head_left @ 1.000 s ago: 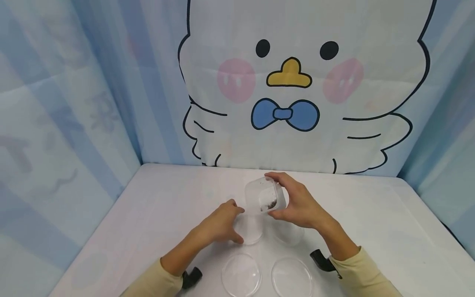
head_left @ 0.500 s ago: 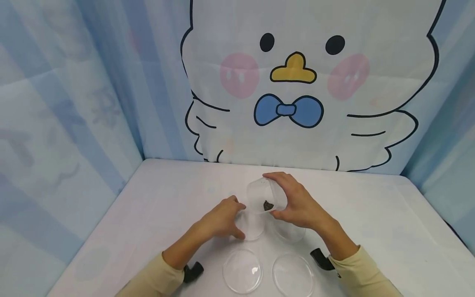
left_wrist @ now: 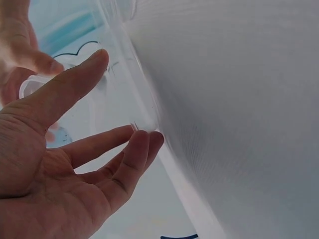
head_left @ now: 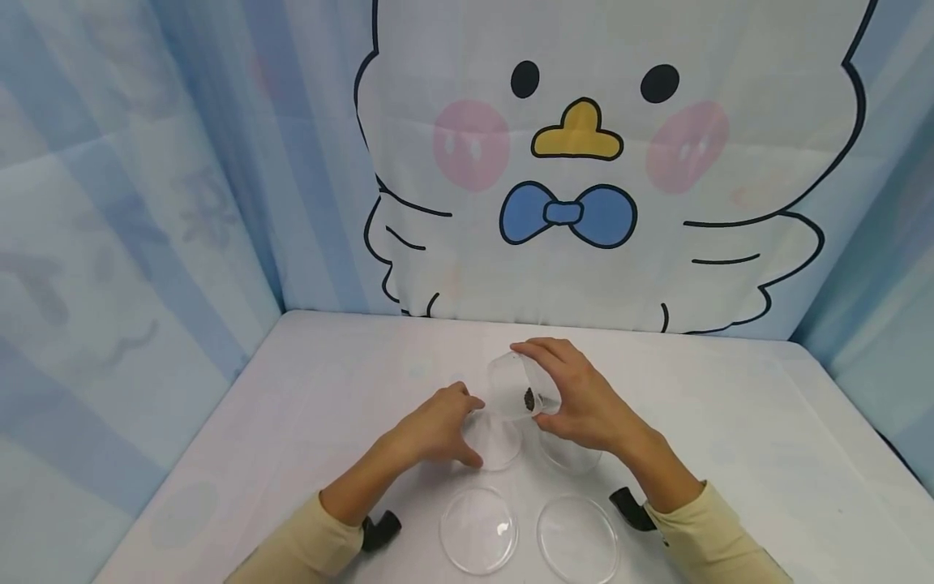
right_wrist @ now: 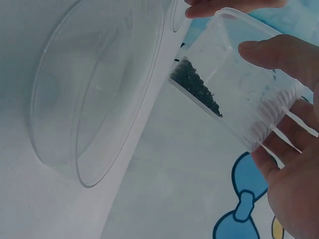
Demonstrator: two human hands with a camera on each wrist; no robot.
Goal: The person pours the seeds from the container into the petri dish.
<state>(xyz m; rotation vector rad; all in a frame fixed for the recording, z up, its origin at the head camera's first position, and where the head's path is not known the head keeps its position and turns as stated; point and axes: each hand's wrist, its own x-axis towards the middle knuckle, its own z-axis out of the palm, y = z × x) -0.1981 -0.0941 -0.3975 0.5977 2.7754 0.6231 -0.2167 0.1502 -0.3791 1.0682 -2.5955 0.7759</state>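
My right hand (head_left: pixel 587 397) grips a clear square plastic container (right_wrist: pixel 234 64), fingers on one side and thumb on the other. The container is tilted to the left, and dark granules (right_wrist: pixel 194 87) lie heaped in its lower corner. Below its mouth stands a clear petri dish (head_left: pixel 494 444). My left hand (head_left: pixel 438 426) holds this dish by its left side, curved fingers at the far rim and thumb at the near one. In the left wrist view the fingertips (left_wrist: pixel 139 142) touch its edge. A second petri dish (head_left: pixel 572 454) stands to the right, partly behind my right hand.
Two round clear lids (head_left: pixel 477 531) (head_left: pixel 578 539) lie flat at the front of the white table (head_left: pixel 350 365). Black wrist mounts (head_left: pixel 381 531) (head_left: pixel 633 509) stick out from both sleeves. A printed curtain (head_left: pixel 562 276) hangs behind the table.
The container has tipped further to the left, and the granules in it have slid together into a tighter heap. My left hand stays at the dish. The head view has shifted slightly.
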